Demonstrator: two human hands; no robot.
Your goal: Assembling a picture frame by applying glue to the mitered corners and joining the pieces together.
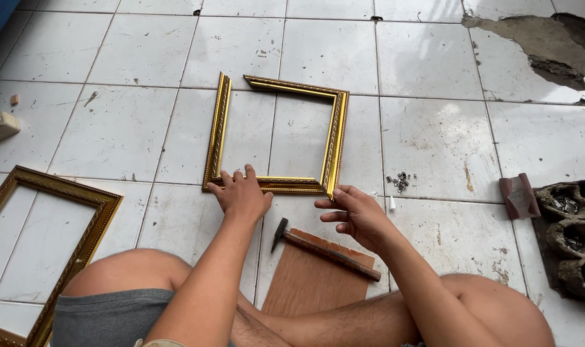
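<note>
Makeshift framing workshop on a worn tiled floor [145, 51]: gilt frames [276, 138], hammer [324, 247], loose staples [400, 181].

left hand [242, 193]: bare, no rings or glove | right hand [357, 215]: bare, no watch | forearms: uncovered, no sleeves | shorts [109, 318]: grey fabric | knees and hairy shins: bare

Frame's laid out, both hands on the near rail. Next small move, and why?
Probably nudge the top rail left to close the far-left corner: it visibly gaps from the left rail there, while the other three corners look closed. The left hand presses the near rail, and the right hand steadies the near-right corner. The hammer lies untouched.
</note>
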